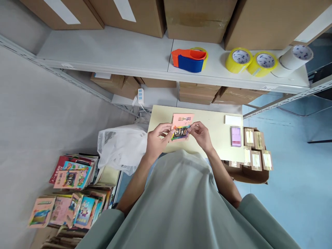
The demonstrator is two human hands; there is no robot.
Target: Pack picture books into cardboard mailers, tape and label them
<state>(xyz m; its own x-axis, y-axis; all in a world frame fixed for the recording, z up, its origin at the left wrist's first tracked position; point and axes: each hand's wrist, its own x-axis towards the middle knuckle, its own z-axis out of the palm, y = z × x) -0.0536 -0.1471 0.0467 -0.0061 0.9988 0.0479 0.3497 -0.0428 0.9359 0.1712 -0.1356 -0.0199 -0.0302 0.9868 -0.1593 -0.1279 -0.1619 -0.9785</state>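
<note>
A small pink book (183, 118) with a dark picture and a rainbow band on its cover is in front of me, over the cream tabletop (207, 131). My left hand (159, 138) is closed at the book's left edge, thumb and forefinger pinched there. At the right edge, my right hand (201, 136) pinches with its fingertips over the cover. Whether the book rests on the table or is lifted a little, I cannot tell. On the table's right side lie a phone (236, 136) and a white slip or box (232, 120).
Stacks of books (75, 176) stand low on the left, near a white plastic bag (121, 143). A carton of small boxes (255, 160) sits at right. The shelf (111, 48) ahead bears a tape dispenser (190, 62), yellow tape rolls (238, 60) and cardboard boxes (199, 20).
</note>
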